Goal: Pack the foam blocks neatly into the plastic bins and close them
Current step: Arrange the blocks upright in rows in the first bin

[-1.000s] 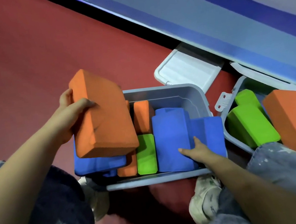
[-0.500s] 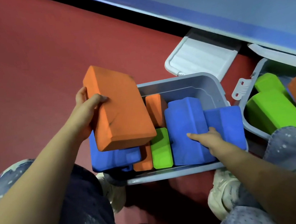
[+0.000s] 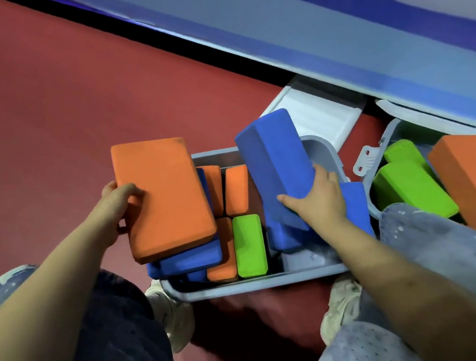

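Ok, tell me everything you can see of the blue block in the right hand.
The blue foam block is a matte, rectangular brick with rounded edges. The right hand grips its near end. It is lifted and tilted, far end raised over the grey bin, above another blue block in the bin. No damage shows.

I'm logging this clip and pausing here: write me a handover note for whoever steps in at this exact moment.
Left hand grips an orange block above the near bin.
Right hand grips a blue block, tilted up out of that bin.
Done: orange, blue and green blocks stand packed in the near bin; the second bin to the right holds green and orange blocks.
Left: seat both held blocks, tidy the second bin, close the lid and the other one.
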`<state>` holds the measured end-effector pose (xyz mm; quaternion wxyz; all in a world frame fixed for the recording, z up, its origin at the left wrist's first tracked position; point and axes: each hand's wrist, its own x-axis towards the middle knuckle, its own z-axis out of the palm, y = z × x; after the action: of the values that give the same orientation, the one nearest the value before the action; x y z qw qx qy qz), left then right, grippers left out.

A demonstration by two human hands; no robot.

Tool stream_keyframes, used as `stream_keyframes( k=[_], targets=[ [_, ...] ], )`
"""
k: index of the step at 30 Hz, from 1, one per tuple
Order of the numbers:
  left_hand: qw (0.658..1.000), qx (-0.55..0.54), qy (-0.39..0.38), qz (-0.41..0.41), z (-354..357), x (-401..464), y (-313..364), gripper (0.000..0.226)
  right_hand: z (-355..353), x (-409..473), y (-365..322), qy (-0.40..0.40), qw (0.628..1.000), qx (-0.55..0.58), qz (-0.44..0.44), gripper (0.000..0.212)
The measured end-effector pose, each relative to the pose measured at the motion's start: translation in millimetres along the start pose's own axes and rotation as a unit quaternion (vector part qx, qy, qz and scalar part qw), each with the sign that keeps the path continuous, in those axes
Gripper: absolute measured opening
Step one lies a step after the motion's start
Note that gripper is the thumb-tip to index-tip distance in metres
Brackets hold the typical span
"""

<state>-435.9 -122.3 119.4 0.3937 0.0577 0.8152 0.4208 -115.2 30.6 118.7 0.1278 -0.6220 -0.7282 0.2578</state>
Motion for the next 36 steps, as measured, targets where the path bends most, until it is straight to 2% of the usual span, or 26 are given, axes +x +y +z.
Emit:
stream_keyframes(
  k=[3, 7, 19, 23, 28, 33, 36],
  targets=[
    [0.998, 0.040, 0.017, -0.034, -1.1, -7.0, -13.2, 0.068, -18.7, -5.8, -9.9, 0.029, 0.998, 0.058, -0.018, 0.091],
    [0.998, 0.053, 0.019, -0.022, -3.7, -14.5, -15.7, 0.077, -40.8, -16.9, -15.3, 0.048, 0.992, 0.107, -0.042, 0.088],
    [0.992, 0.111, -0.003, 0.055, 10.6, -56.4, -23.0, 0.094, -58.8, -55.2, 4.6, 0.069, 0.990, 0.120, -0.015, 0.089],
    [0.994, 0.087, -0.006, 0.060, 9.7, -63.8, -28.2, 0.112, -59.2, -64.2, 5.3, 0.059, 0.991, 0.111, -0.046, 0.088],
    [0.988, 0.147, 0.026, 0.039, 16.4, -72.6, -24.8, 0.098, -53.1, -69.8, 6.3, 0.040, 0.993, 0.087, -0.063, 0.087],
    [0.963, 0.233, 0.067, 0.120, 18.9, -68.2, -15.0, 0.088, -46.6, -70.4, 9.4, 0.030, 0.994, 0.076, -0.072, 0.089],
    [0.955, 0.265, 0.045, 0.122, 24.0, -68.8, -12.6, 0.079, -44.5, -68.8, 12.7, 0.031, 0.993, 0.073, -0.087, 0.091]
  ],
)
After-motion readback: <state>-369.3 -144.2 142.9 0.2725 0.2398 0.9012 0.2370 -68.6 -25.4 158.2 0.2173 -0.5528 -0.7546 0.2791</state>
